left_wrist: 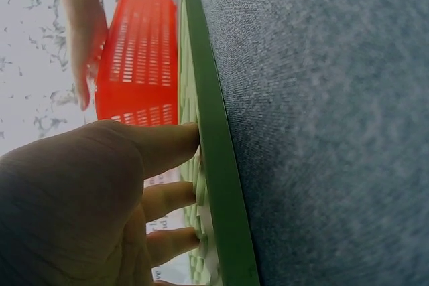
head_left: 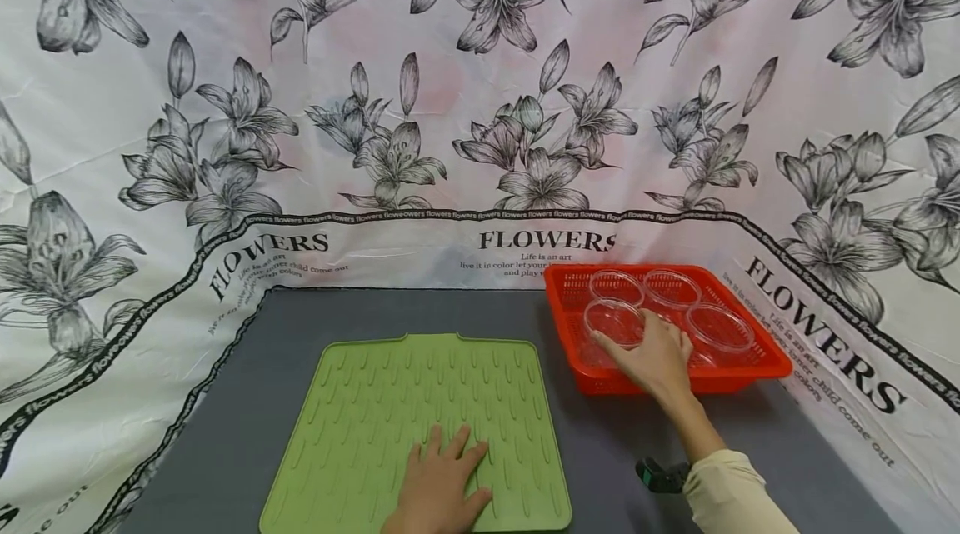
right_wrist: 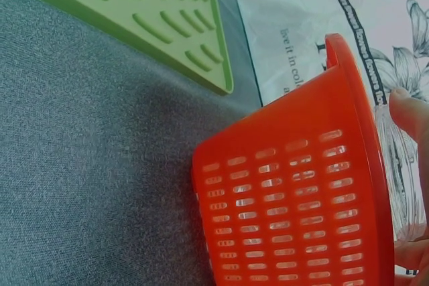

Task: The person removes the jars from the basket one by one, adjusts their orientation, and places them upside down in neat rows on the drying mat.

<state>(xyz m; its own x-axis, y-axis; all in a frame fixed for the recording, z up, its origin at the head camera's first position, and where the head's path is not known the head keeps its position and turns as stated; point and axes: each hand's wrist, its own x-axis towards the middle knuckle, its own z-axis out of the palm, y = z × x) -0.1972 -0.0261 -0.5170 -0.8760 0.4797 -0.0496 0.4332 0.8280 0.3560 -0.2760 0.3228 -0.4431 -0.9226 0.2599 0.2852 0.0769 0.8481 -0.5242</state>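
In the head view my right hand (head_left: 660, 355) reaches over the red basket (head_left: 581, 376) and grips a clear round petri dish (head_left: 613, 322) at its front left. Thumb and fingers stand on opposite sides of this dish, which the right wrist view shows at the basket's rim. Other clear dishes lie in the basket, including one petri dish (head_left: 720, 327) to the right. My left hand (head_left: 438, 480) rests with spread, fairly straight fingers on the green ridged drying mat (head_left: 352, 426); in the left wrist view its fingertips touch the mat's surface.
A dark grey cloth (head_left: 225, 434) covers the table under mat and basket. White flower-printed fabric (head_left: 420, 255) hangs behind and along both sides. On the right wrist sits a small black and green device (head_left: 660, 476).
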